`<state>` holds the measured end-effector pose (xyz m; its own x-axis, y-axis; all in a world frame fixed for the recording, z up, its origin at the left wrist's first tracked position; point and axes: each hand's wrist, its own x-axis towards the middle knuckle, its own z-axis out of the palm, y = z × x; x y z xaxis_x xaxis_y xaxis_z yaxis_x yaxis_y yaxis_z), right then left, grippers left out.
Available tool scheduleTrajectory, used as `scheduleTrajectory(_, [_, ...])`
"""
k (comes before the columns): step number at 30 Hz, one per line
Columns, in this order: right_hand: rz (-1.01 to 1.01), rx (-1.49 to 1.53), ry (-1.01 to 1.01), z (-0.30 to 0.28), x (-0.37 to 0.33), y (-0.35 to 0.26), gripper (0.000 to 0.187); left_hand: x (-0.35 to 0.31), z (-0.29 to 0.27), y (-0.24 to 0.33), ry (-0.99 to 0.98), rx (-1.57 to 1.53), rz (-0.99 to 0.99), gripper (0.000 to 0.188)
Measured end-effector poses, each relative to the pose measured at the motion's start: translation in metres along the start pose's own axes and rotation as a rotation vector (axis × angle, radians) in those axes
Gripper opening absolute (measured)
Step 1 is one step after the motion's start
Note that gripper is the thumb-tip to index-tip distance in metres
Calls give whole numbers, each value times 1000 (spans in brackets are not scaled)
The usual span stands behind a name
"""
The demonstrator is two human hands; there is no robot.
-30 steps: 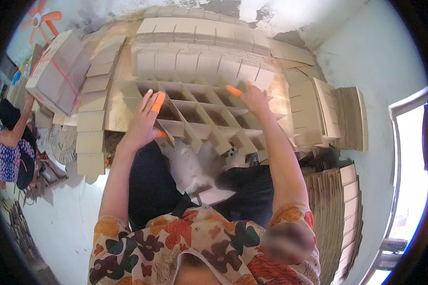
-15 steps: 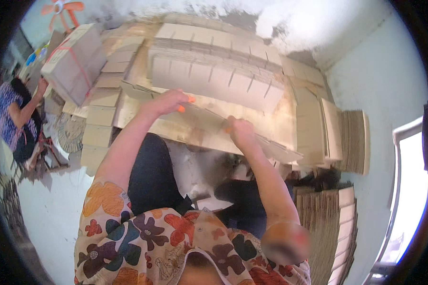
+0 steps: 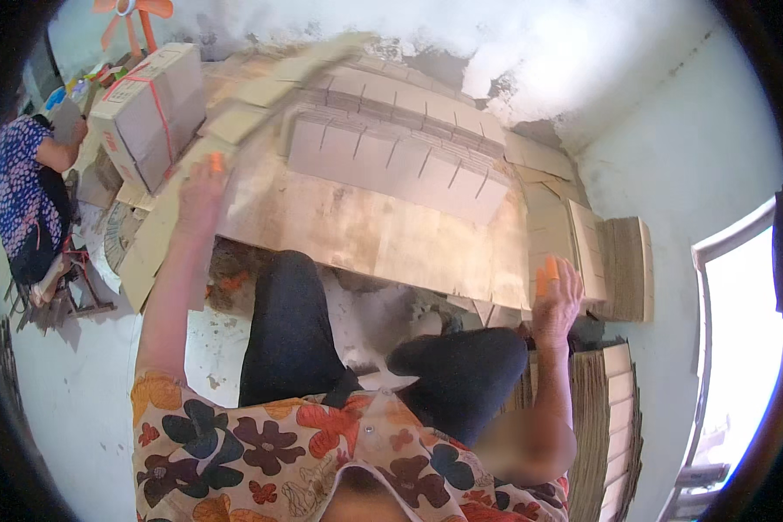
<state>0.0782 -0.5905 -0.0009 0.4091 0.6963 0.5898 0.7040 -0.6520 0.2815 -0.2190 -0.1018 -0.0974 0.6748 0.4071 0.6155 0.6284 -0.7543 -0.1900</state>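
Observation:
My left hand (image 3: 202, 193), orange covers on its fingers, is at the left side of the board, blurred by motion. It grips a long cardboard strip (image 3: 274, 96), smeared and slanting from the near left up to the back wall; its exact grip is hard to see. My right hand (image 3: 557, 300) is raised beside the right edge of the board, fingers apart and holding nothing, also with orange finger covers. Between them lies the wooden board (image 3: 374, 226). On its far part stands a thick pile of slotted cardboard strips (image 3: 391, 161).
Cardboard stacks (image 3: 622, 270) stand at the right, with another stack (image 3: 596, 426) below. A strapped carton (image 3: 148, 113) and an orange fan (image 3: 130, 17) are at the far left. Another person (image 3: 30, 183) sits there. My knees (image 3: 291, 322) are under the board's near edge.
The cardboard strip that both hands held over the board has swung left with my left hand. My right hand has let go and moved right, its fingers now spread.

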Motion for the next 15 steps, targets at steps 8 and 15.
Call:
scheduleTrajectory(8, [307, -68, -154, 14, -96, 77, 31, -62, 179, -124, 117, -236, -231, 17])
scheduleTrajectory(15, [505, -121, -185, 63, -112, 138, 26, -4, 76, -19, -672, 64, -349, 43])
